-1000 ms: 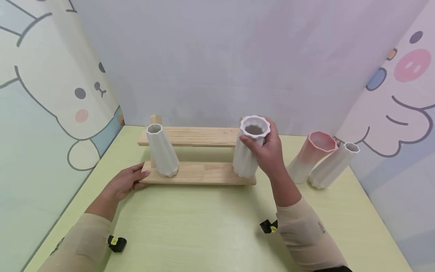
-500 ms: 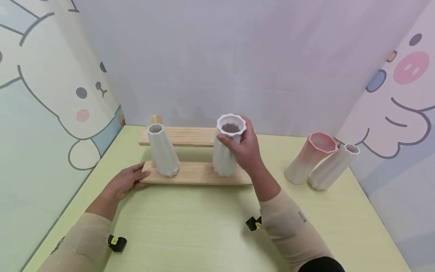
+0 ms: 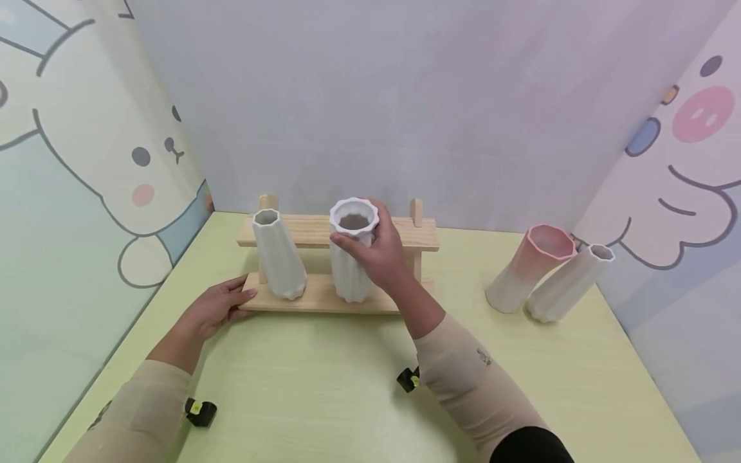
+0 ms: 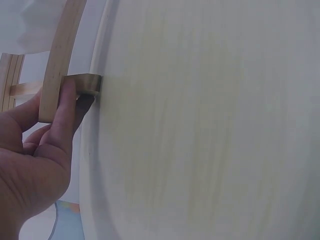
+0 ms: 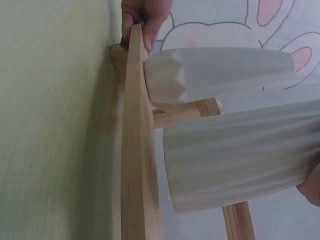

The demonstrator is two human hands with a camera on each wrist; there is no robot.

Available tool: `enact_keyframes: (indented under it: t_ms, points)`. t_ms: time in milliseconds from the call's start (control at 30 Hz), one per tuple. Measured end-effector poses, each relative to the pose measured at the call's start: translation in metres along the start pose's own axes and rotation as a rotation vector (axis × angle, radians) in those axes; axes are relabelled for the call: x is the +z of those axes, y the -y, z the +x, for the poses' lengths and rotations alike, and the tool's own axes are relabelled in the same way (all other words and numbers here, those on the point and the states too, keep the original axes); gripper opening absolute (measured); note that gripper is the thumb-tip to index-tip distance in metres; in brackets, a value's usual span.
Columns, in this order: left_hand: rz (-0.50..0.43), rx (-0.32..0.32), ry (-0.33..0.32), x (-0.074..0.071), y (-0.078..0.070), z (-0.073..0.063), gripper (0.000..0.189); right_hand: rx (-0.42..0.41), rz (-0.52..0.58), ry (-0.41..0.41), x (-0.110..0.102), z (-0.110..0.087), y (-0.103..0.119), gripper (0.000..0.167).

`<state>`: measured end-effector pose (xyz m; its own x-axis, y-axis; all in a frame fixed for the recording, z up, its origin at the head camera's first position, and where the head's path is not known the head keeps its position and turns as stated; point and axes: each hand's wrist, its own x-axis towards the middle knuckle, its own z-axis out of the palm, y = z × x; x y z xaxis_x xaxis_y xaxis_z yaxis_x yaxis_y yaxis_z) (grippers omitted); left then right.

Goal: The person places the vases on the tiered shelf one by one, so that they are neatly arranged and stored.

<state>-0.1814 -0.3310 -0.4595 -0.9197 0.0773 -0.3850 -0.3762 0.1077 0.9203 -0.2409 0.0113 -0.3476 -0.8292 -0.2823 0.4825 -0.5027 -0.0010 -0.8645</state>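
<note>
My right hand [image 3: 376, 254] grips a white ribbed vase [image 3: 350, 273] near its wide scalloped rim. In the right wrist view a narrow gap shows between the base of this ribbed vase [image 5: 235, 155] and the lower board. My left hand [image 3: 217, 307] pinches the left end of the lower board of a two-tier wooden shelf [image 3: 318, 302]; in the left wrist view, fingers of the left hand [image 4: 45, 160] lie on both sides of that board [image 4: 56, 75]. A slimmer white vase [image 3: 280, 263] stands on the lower board's left part.
A pink-to-white vase [image 3: 521, 270] and another white vase [image 3: 564, 289] lean at the table's right, close together. The shelf's upper board [image 3: 417, 236] lies behind the held vase. Cartoon-printed walls [image 3: 666, 180] enclose the pale green table [image 3: 289, 386] at the back and sides.
My right hand has carried the ribbed vase leftward along the lower board, from its right end to around the middle. My left hand keeps its hold on the shelf.
</note>
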Motion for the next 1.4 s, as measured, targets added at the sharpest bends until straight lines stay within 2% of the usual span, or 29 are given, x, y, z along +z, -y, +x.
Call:
enact_keyframes:
  t_ms: [233, 633, 900, 1400]
  points:
    - [0.006, -0.007, -0.011, 0.000, 0.001, 0.001, 0.077, 0.006, 0.012, 0.036, 0.014, 0.002, -0.004, 0.069]
    - [0.018, -0.004, -0.008, -0.003, 0.004, 0.004, 0.077, 0.015, 0.023, 0.047, 0.030, 0.005, -0.012, 0.076]
    - [0.018, 0.000, -0.005, -0.002, 0.003, 0.003, 0.077, 0.003, -0.001, 0.059, 0.038, 0.009, -0.013, 0.074]
    - [0.009, 0.015, 0.006, -0.001, 0.002, 0.002, 0.078, 0.025, -0.026, 0.065, 0.042, 0.010, -0.019, 0.068]
